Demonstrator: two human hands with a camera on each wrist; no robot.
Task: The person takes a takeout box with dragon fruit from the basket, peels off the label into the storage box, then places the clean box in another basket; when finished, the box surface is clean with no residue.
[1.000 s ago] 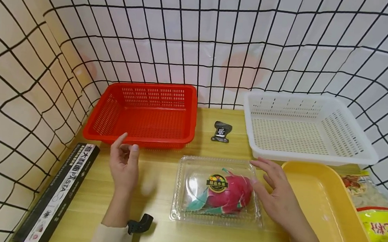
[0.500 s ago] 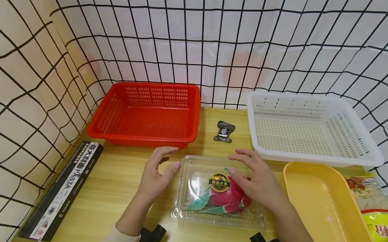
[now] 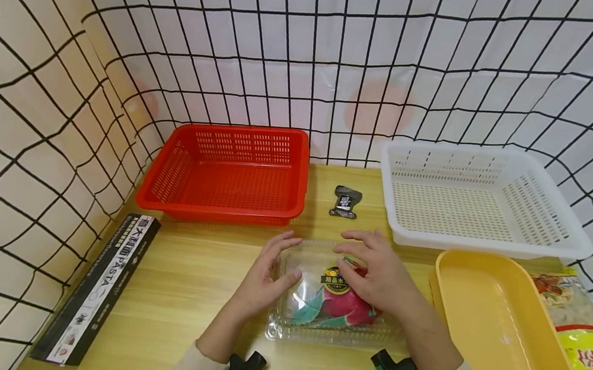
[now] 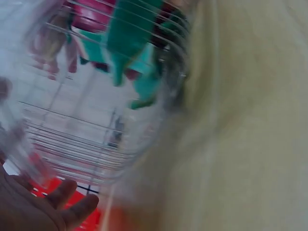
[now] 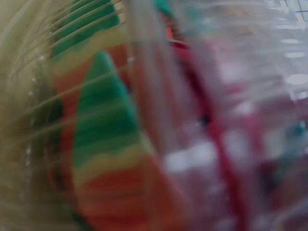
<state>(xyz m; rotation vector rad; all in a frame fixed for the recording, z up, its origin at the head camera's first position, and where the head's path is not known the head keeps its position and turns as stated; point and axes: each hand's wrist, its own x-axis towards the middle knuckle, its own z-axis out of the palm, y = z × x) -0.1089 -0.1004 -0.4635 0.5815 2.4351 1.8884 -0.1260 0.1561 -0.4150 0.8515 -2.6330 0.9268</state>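
A clear plastic clamshell box point(image 3: 314, 333) lies on the wooden table, a round label on its lid. Inside is a pink dragon fruit point(image 3: 347, 306) with green scales, seen through the plastic. My left hand point(image 3: 261, 283) is at the box's left side, fingers loosely bent and thumb over the lid's left part. In the left wrist view, that hand's fingers point(image 4: 82, 208) are spread beside the ribbed wall. Over the lid's right part is my right hand point(image 3: 380, 279), fingers loosely bent, partly hiding the fruit. The right wrist view shows the fruit's green-tipped scales point(image 5: 103, 115) close up, blurred.
Behind stand a red basket point(image 3: 219, 210) and a white basket point(image 3: 489, 245), with a small black packet point(image 3: 345, 202) between them. A yellow tray point(image 3: 503, 324) and a noodle bag point(image 3: 582, 332) are on the right. The black pasta box point(image 3: 99, 288) lies left, by the wire mesh.
My left hand has moved right, from open table to the box's left edge. My right hand has shifted left from the box's right edge to over the lid. The box stays in place.
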